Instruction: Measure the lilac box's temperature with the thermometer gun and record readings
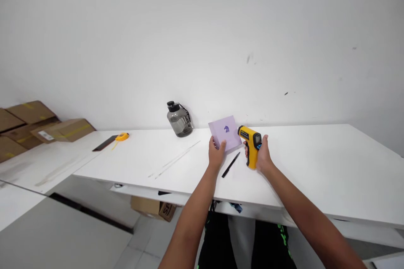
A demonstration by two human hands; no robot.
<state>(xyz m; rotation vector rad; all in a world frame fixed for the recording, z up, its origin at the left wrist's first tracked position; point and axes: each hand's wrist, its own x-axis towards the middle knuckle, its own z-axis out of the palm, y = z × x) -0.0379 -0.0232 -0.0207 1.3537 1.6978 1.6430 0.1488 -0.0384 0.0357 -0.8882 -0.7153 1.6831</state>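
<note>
A light purple square box (pixel 232 133) with a dark horse-head mark is gripped at its lower left by my left hand (pixel 216 153), thumb across the front. My right hand (pixel 264 156) is wrapped round the handle of a yellow and black infrared thermometer (pixel 251 151). Its nose points left, close to the box's right edge, and its small screen faces back toward me. Whether the nose touches the box I cannot tell. On the white table between my two hands lies a black pen (pixel 231 164), set at a slant.
Against the wall stands a grey see-through water jug (pixel 179 121) with a black cap and strap. Farther left on the white table (pixel 322 168) lie a yellow tape measure (pixel 122 136) and a dark flat strip (pixel 104 143). Cardboard boxes (pixel 67 130) are piled at the far left; another carton (pixel 148 207) sits below.
</note>
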